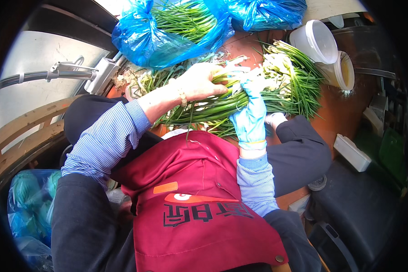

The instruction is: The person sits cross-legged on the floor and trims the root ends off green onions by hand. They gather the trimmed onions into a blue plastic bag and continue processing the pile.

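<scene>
A bunch of green onions (221, 103) lies across my lap, white ends up by my fingers and green leaves trailing to the left. My left hand (199, 81), bare with a beaded bracelet at the wrist, holds the stalks near their pale ends. In a light blue glove, my right hand (250, 110) grips the same bunch from the right side. Just beyond it, a pile of green onions (294, 80) rests with white ends toward the middle. Loose roots and leaf scraps (148, 78) lie behind my left forearm. Glare washes out the fingertips.
Blue plastic bags (136, 44) of green onions stand at the far side. Two plastic tubs, a white one (304, 39) and a yellowish one (329, 73), lean at right. A white box (352, 153) sits lower right. Wooden slats (30, 122) and bagged vegetables (30, 193) are left.
</scene>
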`<state>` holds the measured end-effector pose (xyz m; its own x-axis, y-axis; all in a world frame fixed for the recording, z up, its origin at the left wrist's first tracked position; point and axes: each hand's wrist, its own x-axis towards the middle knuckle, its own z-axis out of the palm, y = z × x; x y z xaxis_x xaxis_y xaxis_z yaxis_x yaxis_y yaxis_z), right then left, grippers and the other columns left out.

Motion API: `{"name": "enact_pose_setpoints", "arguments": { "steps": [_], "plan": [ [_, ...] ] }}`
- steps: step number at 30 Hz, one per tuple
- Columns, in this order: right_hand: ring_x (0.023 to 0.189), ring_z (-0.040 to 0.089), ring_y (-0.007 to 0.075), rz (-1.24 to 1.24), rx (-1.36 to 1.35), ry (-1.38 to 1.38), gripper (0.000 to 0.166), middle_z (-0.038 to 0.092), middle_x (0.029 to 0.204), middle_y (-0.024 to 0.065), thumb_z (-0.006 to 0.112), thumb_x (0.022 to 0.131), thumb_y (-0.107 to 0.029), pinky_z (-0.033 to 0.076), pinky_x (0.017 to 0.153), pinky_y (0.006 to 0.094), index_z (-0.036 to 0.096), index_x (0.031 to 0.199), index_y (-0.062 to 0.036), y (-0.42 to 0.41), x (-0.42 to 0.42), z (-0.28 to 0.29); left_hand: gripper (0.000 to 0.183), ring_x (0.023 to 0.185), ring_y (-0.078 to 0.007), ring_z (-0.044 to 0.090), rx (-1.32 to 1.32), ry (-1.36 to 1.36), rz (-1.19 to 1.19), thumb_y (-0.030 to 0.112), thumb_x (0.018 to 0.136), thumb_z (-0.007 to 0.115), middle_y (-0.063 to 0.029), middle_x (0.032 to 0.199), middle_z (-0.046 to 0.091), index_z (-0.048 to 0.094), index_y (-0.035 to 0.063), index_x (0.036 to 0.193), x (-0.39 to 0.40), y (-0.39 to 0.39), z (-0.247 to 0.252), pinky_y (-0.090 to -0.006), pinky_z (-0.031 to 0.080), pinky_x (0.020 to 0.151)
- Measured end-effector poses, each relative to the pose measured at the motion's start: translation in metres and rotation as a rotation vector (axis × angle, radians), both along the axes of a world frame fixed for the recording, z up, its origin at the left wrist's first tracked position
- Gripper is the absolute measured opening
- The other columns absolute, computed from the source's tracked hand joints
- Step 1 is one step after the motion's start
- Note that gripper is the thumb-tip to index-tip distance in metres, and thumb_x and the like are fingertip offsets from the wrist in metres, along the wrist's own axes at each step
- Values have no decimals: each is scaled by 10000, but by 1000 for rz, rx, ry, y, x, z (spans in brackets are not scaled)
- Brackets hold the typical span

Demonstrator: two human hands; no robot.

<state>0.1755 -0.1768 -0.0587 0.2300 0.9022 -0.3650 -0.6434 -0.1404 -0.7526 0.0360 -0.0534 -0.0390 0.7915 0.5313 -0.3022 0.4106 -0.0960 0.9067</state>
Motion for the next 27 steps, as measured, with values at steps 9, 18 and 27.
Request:
{"name": "enact_pose_setpoints", "arguments": {
  "steps": [9, 18, 27],
  "plan": [
    [948, 589, 190, 113, -61, -551, 288, 604, 1056, 116, 532, 844, 27, 480, 838, 301, 552, 1128, -19, -2, 3, -16, 226, 675, -38, 519, -360, 28, 72, 160, 814, 672, 22, 760, 612, 659, 55, 1014, -5, 14, 11, -201, 414, 548],
    [977, 592, 295, 161, 147, -929, 429, 615, 1068, 170, 483, 774, 125, 462, 859, 357, 574, 1163, -31, -9, 0, 8, 201, 524, -42, 466, -532, 15, 97, 204, 821, 652, 9, 712, 604, 664, 42, 939, -7, 20, -3, -198, 352, 449],
    [864, 569, 128, 67, 226, -1330, 225, 610, 1042, 78, 513, 904, -64, 453, 791, 252, 591, 1104, 6, -7, 11, 18, 247, 583, -22, 438, -395, -12, 58, 292, 821, 709, 71, 698, 569, 698, 77, 941, -14, 27, 19, -202, 312, 510]
  ]
}}
